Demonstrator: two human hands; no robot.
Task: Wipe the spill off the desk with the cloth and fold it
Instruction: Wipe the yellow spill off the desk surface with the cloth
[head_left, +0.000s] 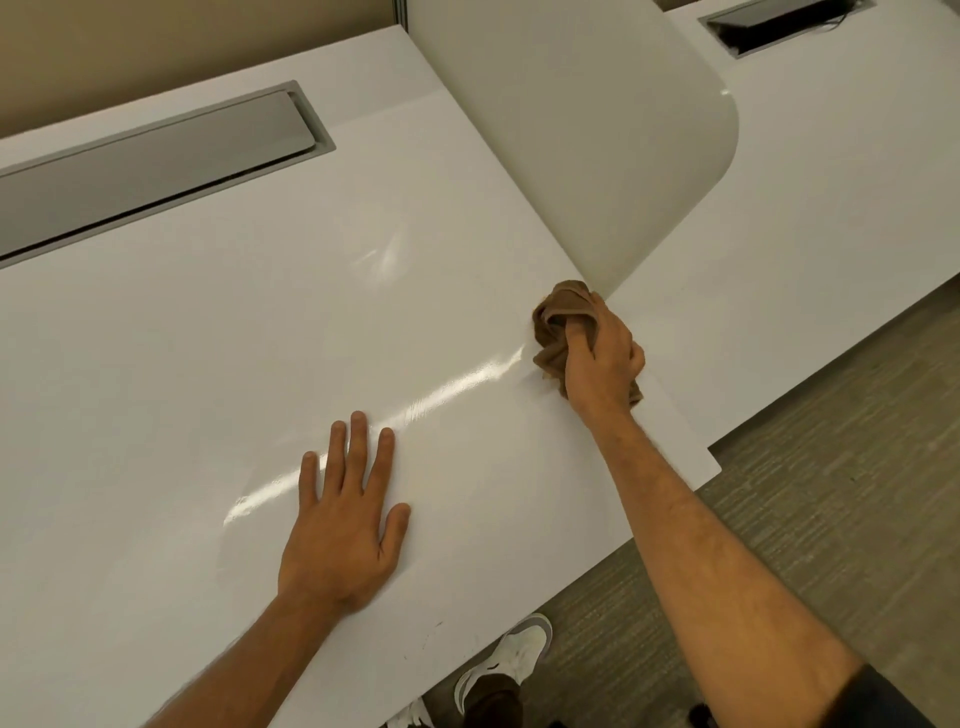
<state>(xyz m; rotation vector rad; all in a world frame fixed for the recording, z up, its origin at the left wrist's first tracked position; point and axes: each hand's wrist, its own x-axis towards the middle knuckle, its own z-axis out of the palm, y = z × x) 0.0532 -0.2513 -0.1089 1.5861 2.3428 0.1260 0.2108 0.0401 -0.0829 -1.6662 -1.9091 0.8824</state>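
Glossy white desk (182, 364), wet streak (457, 387) across it. Left hand (343, 525) flat, fingers spread, holding nothing. Right hand (605, 358) clenched around bunched brown cloth (558, 322), pressed on desk beside rounded white divider panel (597, 156).

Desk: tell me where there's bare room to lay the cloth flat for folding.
The widest bare patch of the white desk lies between the grey cable tray lid and the left hand, which lies flat. It is tighter at the right, where the right hand grips the bunched brown cloth beside the curved divider panel and the desk edge.
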